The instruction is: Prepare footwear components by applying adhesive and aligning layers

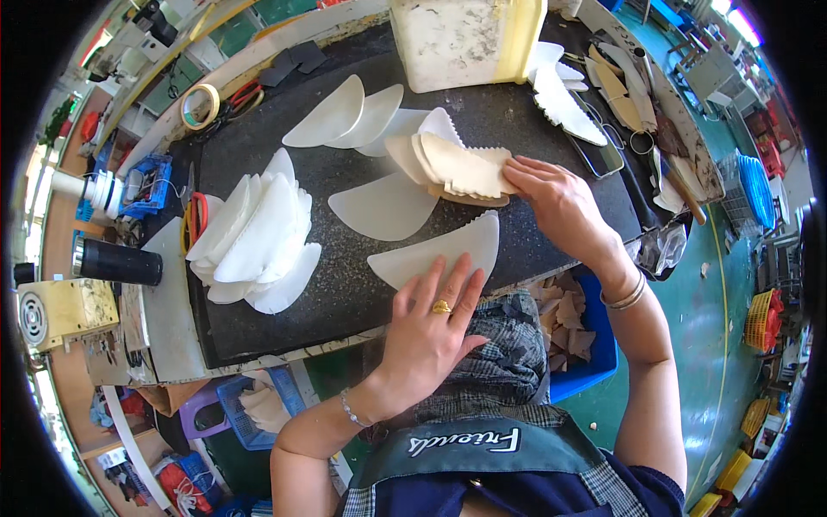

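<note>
A white half-moon sheet piece (444, 252) with one toothed edge lies at the front edge of the dark work mat. My left hand (433, 323) rests flat on it, fingers spread. Farther back is a small stack of beige pieces (465, 171) with toothed edges. My right hand (560, 202) has its fingers together over the right end of the top beige piece, its thumb hidden beneath. Another white half-moon piece (383, 208) lies left of the stack. Several more white pieces (340, 116) overlap behind it.
A heap of white pieces (263, 237) sits at the left, beside red-handled scissors (196, 215). A pale bin (465, 47) stands at the back. A phone (596, 157) and tools line the right side. Below the table edge is a blue bin (607, 332) with beige scraps.
</note>
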A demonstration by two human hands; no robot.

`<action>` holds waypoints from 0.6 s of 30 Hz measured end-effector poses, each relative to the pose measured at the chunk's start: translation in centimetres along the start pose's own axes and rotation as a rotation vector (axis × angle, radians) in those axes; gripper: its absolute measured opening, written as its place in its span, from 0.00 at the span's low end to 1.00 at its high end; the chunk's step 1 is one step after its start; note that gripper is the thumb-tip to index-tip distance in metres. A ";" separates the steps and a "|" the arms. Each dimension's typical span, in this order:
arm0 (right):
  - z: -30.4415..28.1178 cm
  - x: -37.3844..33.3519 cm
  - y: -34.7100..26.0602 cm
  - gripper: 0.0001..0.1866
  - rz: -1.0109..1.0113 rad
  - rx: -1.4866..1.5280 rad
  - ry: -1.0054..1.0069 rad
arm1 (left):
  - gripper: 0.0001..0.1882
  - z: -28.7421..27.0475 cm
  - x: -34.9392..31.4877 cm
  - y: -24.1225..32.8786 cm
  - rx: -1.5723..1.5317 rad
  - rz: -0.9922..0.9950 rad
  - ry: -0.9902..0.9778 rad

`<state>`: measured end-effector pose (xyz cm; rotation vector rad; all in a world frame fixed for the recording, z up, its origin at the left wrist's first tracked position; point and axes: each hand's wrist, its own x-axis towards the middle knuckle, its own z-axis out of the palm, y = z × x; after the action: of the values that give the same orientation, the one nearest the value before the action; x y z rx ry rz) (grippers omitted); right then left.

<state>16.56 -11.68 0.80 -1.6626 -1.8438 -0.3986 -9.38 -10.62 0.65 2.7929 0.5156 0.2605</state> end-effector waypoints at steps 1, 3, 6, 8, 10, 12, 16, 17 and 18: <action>-0.5 0.1 -0.3 0.05 -0.005 0.004 -0.002 | 0.47 0.1 -0.1 0.0 0.003 -0.001 0.002; -1.9 0.7 -0.5 0.04 0.343 0.023 -0.081 | 0.47 0.2 -0.1 -0.1 0.006 -0.014 0.006; -2.0 0.9 0.6 0.03 0.234 -0.051 -0.014 | 0.48 0.1 -0.5 -0.1 0.017 -0.016 -0.011; -1.0 0.1 1.3 0.09 0.063 -0.056 -0.113 | 0.48 0.1 -0.5 0.0 0.027 -0.013 -0.024; -1.0 -0.2 1.1 0.15 -0.032 -0.128 -0.168 | 0.50 0.0 -0.6 0.0 0.048 -0.035 -0.062; -2.1 -0.3 -0.1 0.15 0.230 0.132 -0.059 | 0.51 -0.5 -0.6 -0.2 0.030 -0.043 -0.009; -5.0 -1.1 -6.3 0.15 0.501 1.048 -0.203 | 0.41 -4.5 0.2 -0.2 -0.413 -0.119 0.282; -5.4 -0.8 -8.2 0.13 0.524 0.965 -0.369 | 0.41 -4.4 0.5 -0.8 -0.411 -0.128 0.280; -5.2 -0.7 -9.2 0.09 0.517 0.946 -0.444 | 0.33 -4.3 0.6 -1.4 -0.855 -0.247 0.303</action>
<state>8.90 -16.81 5.98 -1.4708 -1.4005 0.9806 -10.27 -8.13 4.30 1.8521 0.6222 0.6706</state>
